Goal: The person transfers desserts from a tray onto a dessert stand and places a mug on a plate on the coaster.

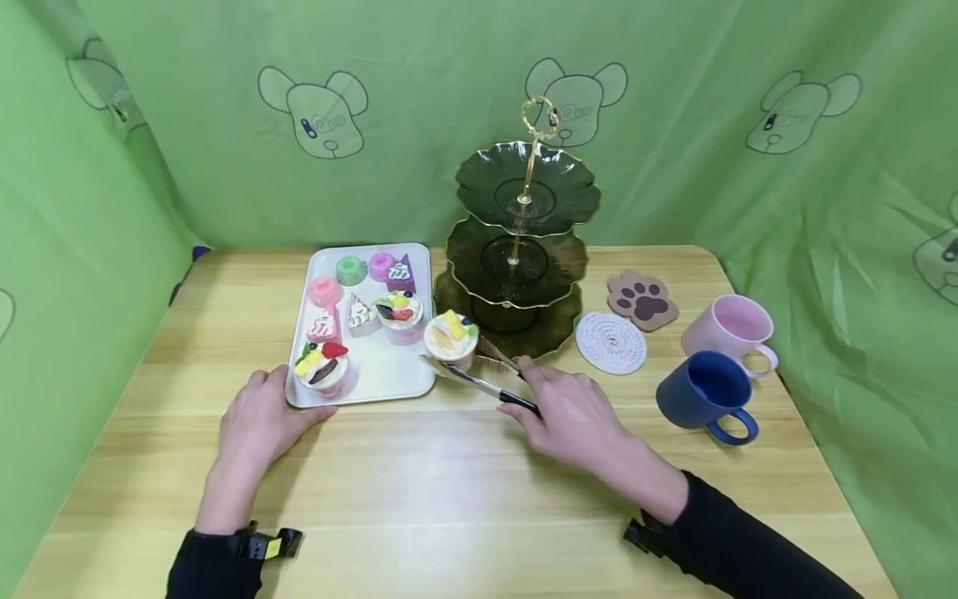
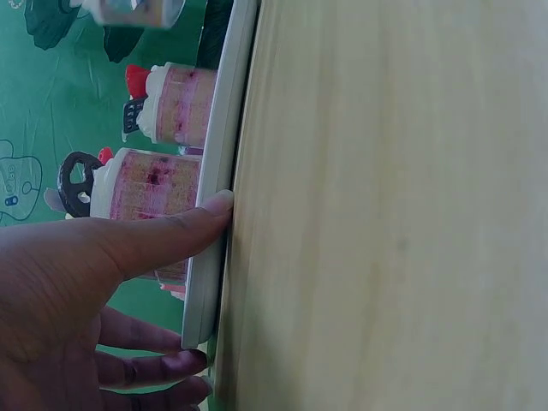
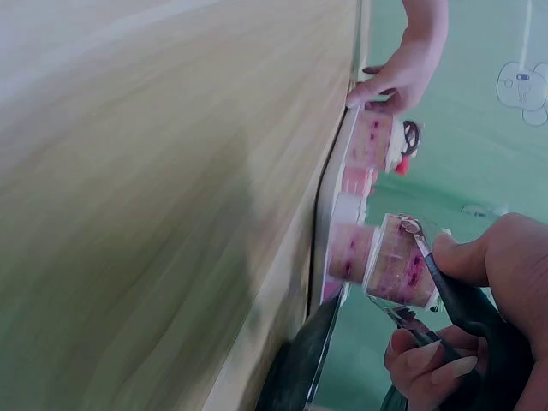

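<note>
My right hand [image 1: 576, 416] holds black-handled metal tongs [image 1: 479, 385]. Their tips clasp a clear cup of toy layered cake [image 1: 451, 339], topped with cream and yellow fruit; the right wrist view shows this cake cup [image 3: 401, 261] lifted between the tong arms. It hangs at the tray's right edge, beside the tiered stand [image 1: 516, 258]. My left hand [image 1: 258, 416] grips the near left corner of the white tray [image 1: 385, 378], thumb [image 2: 184, 229] along the front rim and fingers at the side. Two more cake cups [image 1: 323, 370] stand on the tray, one by the left hand.
Small toy cake slices [image 1: 324, 324] and ring-shaped sweets [image 1: 351, 269] sit toward the tray's back and left. Right of the stand lie a round woven coaster [image 1: 610, 343] and a brown paw coaster [image 1: 642, 299]. Pink [image 1: 726, 329] and blue [image 1: 703, 389] mugs stand at the right edge.
</note>
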Demonstrator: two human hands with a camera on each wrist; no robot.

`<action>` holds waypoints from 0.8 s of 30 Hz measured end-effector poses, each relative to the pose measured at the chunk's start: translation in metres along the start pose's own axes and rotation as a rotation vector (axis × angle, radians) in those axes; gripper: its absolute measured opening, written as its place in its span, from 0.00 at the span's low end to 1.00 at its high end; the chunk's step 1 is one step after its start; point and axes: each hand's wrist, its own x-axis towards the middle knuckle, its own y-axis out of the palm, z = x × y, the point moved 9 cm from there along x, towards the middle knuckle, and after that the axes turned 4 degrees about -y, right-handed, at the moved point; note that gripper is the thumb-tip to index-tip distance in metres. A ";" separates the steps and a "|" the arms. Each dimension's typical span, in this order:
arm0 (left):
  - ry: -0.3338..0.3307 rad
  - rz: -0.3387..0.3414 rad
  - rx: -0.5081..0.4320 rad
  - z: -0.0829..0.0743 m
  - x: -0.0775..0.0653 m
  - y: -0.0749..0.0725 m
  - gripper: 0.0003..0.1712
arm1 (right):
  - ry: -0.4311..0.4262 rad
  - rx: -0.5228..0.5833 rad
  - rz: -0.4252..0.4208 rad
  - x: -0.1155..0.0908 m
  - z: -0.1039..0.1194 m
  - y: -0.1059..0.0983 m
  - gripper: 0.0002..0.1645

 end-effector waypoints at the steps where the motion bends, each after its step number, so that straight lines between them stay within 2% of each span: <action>1: 0.002 -0.003 0.001 0.000 0.000 0.000 0.53 | 0.005 -0.005 -0.001 -0.003 -0.004 -0.002 0.41; 9: 0.000 0.001 0.005 0.001 0.000 0.002 0.55 | 0.081 -0.031 0.029 -0.023 -0.035 -0.010 0.36; 13: -0.005 0.010 0.010 0.001 0.000 0.003 0.55 | 0.098 -0.041 0.015 -0.030 -0.047 -0.015 0.31; 19: -0.004 0.007 0.017 0.001 0.000 0.001 0.56 | 0.102 -0.084 -0.015 -0.033 -0.062 -0.022 0.37; 24: -0.001 -0.001 0.019 0.000 -0.001 0.000 0.55 | 0.126 -0.111 -0.007 -0.030 -0.079 -0.021 0.37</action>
